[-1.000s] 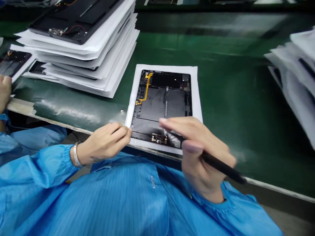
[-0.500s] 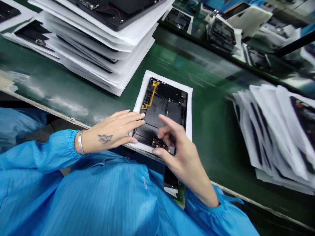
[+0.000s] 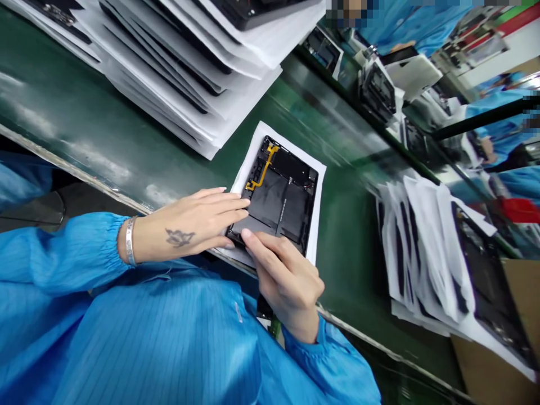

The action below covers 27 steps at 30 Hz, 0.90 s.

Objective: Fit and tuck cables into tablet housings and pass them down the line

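Note:
An opened black tablet-like device [image 3: 270, 205] with dark flat cells lies on a white sheet [image 3: 319, 194] at the edge of the green bench. An orange flex cable [image 3: 264, 171] runs down its upper left side. My left hand [image 3: 189, 225] lies flat, fingers stretched out, its fingertips on the device's left edge. Over the lower part of the device is my right hand [image 3: 287, 270], its fingers bent and pressed together near the lower left corner. Whatever may be between those fingertips is hidden.
A tall stack of devices between white sheets [image 3: 189, 73] stands at the upper left. Another such stack [image 3: 426, 253] leans at the right, by a brown cardboard box [image 3: 485, 360]. Across a dark rail are more devices [image 3: 377, 90] and people in blue clothing [image 3: 405, 25].
My right hand has moved left and down to the device's lower left, and its spread fingers have come together. My left hand stays at the left edge. The view has turned to the right.

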{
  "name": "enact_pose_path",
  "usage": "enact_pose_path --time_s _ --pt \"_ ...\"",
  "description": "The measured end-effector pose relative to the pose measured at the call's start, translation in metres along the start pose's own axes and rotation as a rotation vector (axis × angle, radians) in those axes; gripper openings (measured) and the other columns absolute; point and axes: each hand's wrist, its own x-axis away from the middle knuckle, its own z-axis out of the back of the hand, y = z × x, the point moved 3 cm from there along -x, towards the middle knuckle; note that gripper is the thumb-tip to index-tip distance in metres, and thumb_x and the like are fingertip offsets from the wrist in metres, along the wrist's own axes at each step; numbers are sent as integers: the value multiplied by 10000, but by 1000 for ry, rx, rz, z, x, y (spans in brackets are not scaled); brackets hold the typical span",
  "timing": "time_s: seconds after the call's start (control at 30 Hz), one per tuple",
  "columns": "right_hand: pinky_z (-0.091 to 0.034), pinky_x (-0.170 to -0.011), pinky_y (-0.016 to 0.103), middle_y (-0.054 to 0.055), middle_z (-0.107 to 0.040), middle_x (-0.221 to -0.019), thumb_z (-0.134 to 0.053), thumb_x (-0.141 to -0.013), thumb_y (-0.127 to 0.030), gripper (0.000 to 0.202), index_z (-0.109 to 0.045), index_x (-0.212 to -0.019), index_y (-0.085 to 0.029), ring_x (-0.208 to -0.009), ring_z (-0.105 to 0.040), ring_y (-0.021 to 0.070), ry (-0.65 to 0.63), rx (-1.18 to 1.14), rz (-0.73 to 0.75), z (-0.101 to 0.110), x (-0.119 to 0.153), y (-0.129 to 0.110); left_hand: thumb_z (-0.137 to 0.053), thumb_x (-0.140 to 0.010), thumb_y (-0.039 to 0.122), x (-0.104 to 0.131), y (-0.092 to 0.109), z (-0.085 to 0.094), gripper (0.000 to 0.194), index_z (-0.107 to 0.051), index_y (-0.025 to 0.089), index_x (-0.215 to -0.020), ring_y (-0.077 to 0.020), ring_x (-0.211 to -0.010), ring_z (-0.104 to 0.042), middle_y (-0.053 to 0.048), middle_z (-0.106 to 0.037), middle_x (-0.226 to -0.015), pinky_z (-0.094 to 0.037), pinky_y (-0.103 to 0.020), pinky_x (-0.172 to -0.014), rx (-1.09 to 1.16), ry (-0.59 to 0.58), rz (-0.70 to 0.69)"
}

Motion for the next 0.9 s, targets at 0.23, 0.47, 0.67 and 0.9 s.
enact_pose_path --time_s 0.23,0.47,0.67,0.9 --pt "-547 -737 256 89 -733 -1031 -544 -932 -1 337 -674 -1201 -157 -852 -663 149 -48 84 -7 -6 -4 0 -444 -1065 339 -1 1 0 439 -540 57 -1387 -246 -1395 -508 -147 -563 -1464 -380 -446 -1208 0 8 -13" --pt "-539 -741 261 96 -735 -1038 -560 -935 -10 309 -661 -1198 -138 -848 -662 151 -85 70 16 -8 -4 -1 -431 -1068 328 -2 2 2 432 -547 48 -1376 -251 -1383 -520 -145 -581 -1444 -395 -451 -1197 -15 22 -17" --pt "-506 -686 259 105 -744 -1049 -492 -946 7 304 -650 -1178 -107 -828 -653 154 -160 139 65 -4 -11 -5 -429 -1068 332 -2 2 2 438 -545 42 -1374 -256 -1381 -521 -141 -582 -1444 -390 -453 -1197 -13 13 -12" --pt "-456 -589 273 88 -756 -1018 -423 -987 -42 280 -688 -1059 -100 -725 -576 145 -262 206 157 1 -25 -7 -457 -1057 326 -3 2 1 425 -542 63 -1381 -251 -1383 -521 -151 -553 -1472 -384 -441 -1209 1 -16 5"
